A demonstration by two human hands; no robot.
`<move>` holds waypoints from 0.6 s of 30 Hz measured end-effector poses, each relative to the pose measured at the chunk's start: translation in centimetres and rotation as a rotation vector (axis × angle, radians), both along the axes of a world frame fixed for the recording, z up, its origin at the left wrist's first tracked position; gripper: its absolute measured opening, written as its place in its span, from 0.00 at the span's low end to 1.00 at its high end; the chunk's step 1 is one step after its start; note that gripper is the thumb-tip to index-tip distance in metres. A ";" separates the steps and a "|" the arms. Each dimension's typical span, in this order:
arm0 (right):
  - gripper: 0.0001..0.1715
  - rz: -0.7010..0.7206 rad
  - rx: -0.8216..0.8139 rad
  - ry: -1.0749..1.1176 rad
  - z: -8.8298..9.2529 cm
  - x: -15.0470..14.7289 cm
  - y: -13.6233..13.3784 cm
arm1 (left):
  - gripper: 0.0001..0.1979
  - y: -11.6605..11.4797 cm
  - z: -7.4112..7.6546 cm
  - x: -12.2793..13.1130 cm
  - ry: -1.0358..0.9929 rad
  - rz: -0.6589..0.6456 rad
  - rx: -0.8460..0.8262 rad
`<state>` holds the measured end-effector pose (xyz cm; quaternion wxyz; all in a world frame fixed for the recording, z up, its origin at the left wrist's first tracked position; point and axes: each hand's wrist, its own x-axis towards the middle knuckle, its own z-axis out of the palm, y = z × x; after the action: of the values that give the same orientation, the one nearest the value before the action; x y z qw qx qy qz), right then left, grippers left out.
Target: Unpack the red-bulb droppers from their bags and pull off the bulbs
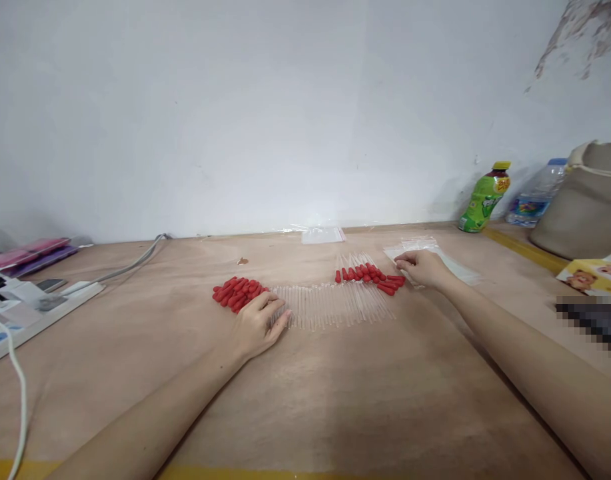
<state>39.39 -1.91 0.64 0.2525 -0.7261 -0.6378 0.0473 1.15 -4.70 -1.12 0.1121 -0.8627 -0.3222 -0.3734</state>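
My left hand (pixel 259 325) rests at the left end of a row of thin clear tubes (pixel 330 307). Its thumb and fingers are apart, with tube ends between them. Beside its fingertips lies a pile of red bulbs (pixel 240 293). My right hand (pixel 424 268) is over a clear plastic bag (pixel 458 265), fingers bent together; whatever is between them is too small to make out. Just left of that hand, several droppers with red bulbs (pixel 368 273) lie behind the row, their clear stems pointing mostly toward the wall.
A small clear bag (pixel 323 235) lies by the wall. At right stand a green bottle (pixel 485 198), a water bottle (pixel 535 197), a grey-beige bag (pixel 582 200) and a yellow pack (pixel 595 279). A power strip (pixel 80 297) with cables and pink and purple packets (pixel 32 257) occupy the left.
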 end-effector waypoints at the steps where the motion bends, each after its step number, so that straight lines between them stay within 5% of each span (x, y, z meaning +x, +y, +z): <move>1: 0.14 -0.010 0.014 0.006 0.1 -0.3 -0.1 | 0.09 -0.1 0.0 0.1 -0.003 -0.019 0.013; 10: 0.21 0.016 0.009 0.063 1.2 -5.4 -0.2 | 0.08 -0.5 -0.3 0.5 0.067 -0.124 0.022; 18: 0.18 -0.078 -0.040 0.166 1.7 -5.5 1.1 | 0.08 -0.7 0.1 0.6 0.108 -0.122 0.005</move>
<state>33.85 -0.84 2.36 0.2914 -0.7490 -0.5848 0.1101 1.76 -5.44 -1.07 0.1086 -0.8994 -0.2613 -0.3332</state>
